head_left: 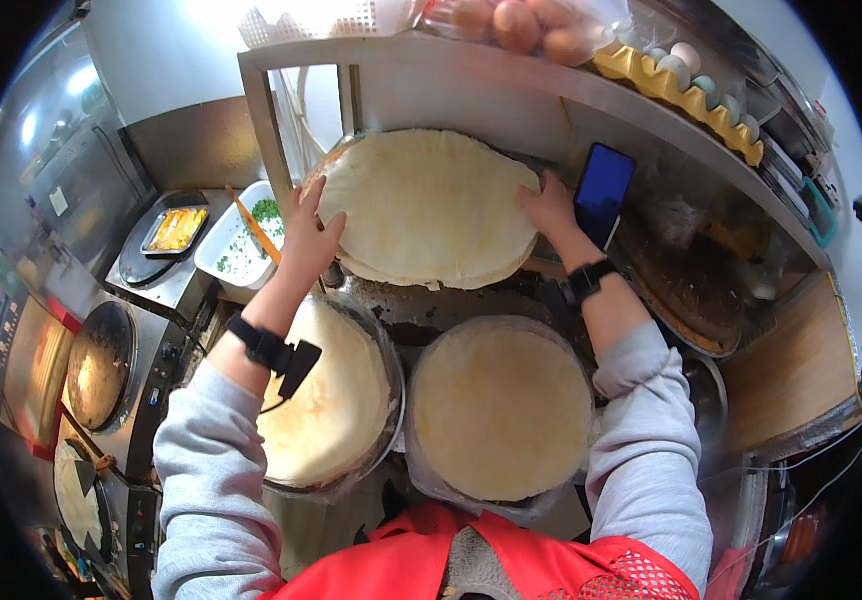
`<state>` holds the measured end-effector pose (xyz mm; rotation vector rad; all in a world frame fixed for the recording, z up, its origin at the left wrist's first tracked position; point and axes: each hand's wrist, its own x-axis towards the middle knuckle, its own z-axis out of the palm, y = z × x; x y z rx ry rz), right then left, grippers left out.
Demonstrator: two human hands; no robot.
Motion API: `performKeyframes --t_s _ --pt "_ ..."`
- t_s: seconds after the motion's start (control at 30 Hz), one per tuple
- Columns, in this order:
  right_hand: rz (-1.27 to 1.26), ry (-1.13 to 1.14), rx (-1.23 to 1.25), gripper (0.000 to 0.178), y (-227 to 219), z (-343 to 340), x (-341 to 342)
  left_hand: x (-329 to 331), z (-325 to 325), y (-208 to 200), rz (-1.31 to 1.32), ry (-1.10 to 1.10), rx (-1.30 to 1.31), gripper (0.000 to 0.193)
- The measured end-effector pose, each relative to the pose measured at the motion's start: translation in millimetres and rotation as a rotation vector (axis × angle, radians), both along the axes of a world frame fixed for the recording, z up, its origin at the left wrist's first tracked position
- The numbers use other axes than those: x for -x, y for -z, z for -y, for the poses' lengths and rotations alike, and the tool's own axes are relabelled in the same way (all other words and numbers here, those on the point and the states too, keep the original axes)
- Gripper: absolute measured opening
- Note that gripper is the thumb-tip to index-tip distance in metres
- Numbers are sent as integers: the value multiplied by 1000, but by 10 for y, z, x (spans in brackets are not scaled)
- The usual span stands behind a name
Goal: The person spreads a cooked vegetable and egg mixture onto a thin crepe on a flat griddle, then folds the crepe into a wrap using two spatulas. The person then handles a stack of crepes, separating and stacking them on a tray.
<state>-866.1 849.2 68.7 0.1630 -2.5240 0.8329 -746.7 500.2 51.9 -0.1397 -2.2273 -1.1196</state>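
Flatbread (pixel 431 205) held btwn both hands (pixel 311 230) (pixel 548 207), white tub (pixel 217 238) w/ prob. chopped herbs (pixel 267 210), yellow carton (pixel 641 77) w/ eggs (pixel 686 57)

Bright o/all, wall (pixel 176 60) blown out top L, glare on shiny panel (pixel 46 165), fisheye-bent edges, blk corners

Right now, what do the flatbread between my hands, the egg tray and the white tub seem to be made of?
Flatbread: probably flour dough, matte, given its pale, mottled surface and uneven edge. Egg tray: molded pulp or perhaps plastic, dull yellow, with a scalloped edge. White tub: likely plastic, smooth, judging by its even colour and rounded corners.
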Motion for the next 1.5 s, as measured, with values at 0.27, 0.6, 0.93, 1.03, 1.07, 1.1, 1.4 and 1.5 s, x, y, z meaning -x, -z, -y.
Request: performKeyframes --t_s 0.27,0.6,0.93,1.03,1.07,1.1,1.4,1.5 --pt "204 -634 -182 43 1196 -579 -2849 -2209 -860 1020 547 543 -236 40" --pt "278 -626 -342 39 2001 -862 -4056 -2904 -1413 2108 1022 431 -553 67" --pt "174 -684 -159 24 1863 -943 -4147 -2527 -1545 1917 1046 170 -796 52" --pt "207 -763 -185 23 1893 -936 -4167 -2446 -1521 1993 1000 146 -818 25" --pt "225 -775 -180 23 1907 -943 -4166 -2432 -1499 2020 1015 152 -812 20" --pt "262 -797 -185 22 1922 -946 -4157 -2433 -1472 2041 1039 159 -838 16" --pt "414 -532 -221 46 2037 -533 -3410 -2724 -1394 2042 1111 86 -1041 13" --pt "424 -580 -147 55 2186 -104 -3122 -2610 -1438 2111 1009 66 -976 15"
